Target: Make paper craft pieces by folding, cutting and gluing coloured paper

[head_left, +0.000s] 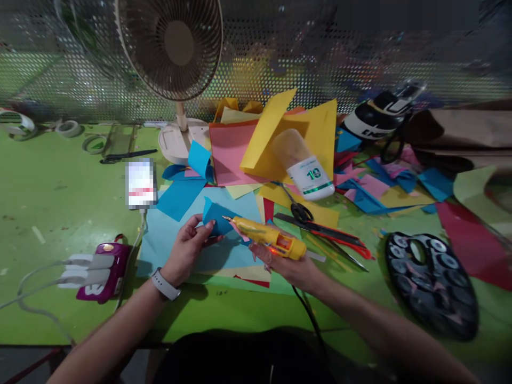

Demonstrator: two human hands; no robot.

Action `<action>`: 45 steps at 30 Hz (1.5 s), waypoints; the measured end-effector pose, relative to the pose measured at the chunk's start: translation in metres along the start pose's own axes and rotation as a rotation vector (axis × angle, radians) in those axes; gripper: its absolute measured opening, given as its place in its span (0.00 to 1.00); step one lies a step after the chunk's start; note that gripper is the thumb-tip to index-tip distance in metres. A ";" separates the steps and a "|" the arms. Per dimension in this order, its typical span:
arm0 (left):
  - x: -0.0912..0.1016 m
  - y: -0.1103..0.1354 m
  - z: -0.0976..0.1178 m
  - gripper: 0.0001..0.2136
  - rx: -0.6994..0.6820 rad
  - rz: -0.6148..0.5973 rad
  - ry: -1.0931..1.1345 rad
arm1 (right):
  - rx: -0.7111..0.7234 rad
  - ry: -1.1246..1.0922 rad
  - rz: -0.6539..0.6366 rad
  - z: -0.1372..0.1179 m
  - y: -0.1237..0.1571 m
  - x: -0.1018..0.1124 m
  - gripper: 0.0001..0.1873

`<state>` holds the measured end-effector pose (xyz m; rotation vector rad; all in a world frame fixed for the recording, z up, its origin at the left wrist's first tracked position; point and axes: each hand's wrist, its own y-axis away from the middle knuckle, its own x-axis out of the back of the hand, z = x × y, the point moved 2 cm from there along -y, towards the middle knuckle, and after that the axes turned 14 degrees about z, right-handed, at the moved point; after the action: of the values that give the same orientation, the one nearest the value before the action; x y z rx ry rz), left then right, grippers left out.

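My left hand (pixel 196 237) pinches a small piece of blue paper (pixel 220 216) by its lower left edge. In my right hand (pixel 276 261) is a yellow hot glue gun (pixel 272 234) with a small red light glowing on its side. The gun's metal nozzle points left and lies right by the blue paper; whether it touches cannot be made out. A glue stick (pixel 318 257) pokes out of the gun's back end. Under both hands lies a light blue paper sheet (pixel 168 250).
A fan (pixel 180 42) stands at the back. Yellow paper (pixel 268 133), a clear bottle (pixel 308 170), scissors (pixel 300 210) and a red-handled cutter (pixel 340 240) lie beyond my right hand. A black palette tray (pixel 432 288) sits at right, a purple power strip (pixel 106 272) and phone (pixel 140 182) at left.
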<state>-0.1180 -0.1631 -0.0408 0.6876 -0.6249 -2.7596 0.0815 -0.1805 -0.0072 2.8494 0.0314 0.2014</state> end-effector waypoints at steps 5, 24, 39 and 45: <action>-0.001 0.000 0.000 0.15 -0.002 0.004 0.018 | 0.025 0.038 0.001 -0.004 0.000 -0.002 0.25; -0.003 0.004 -0.003 0.12 -0.082 -0.029 -0.016 | 0.102 0.086 0.039 -0.007 -0.004 -0.004 0.20; -0.004 0.005 -0.002 0.11 -0.095 -0.042 -0.024 | 0.115 0.083 0.074 -0.008 -0.004 -0.004 0.21; -0.007 0.007 0.000 0.11 -0.086 -0.053 -0.019 | 0.118 0.094 0.060 -0.005 -0.005 -0.003 0.20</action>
<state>-0.1115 -0.1672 -0.0348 0.6695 -0.4952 -2.8262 0.0774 -0.1742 -0.0040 2.9583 -0.0240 0.3573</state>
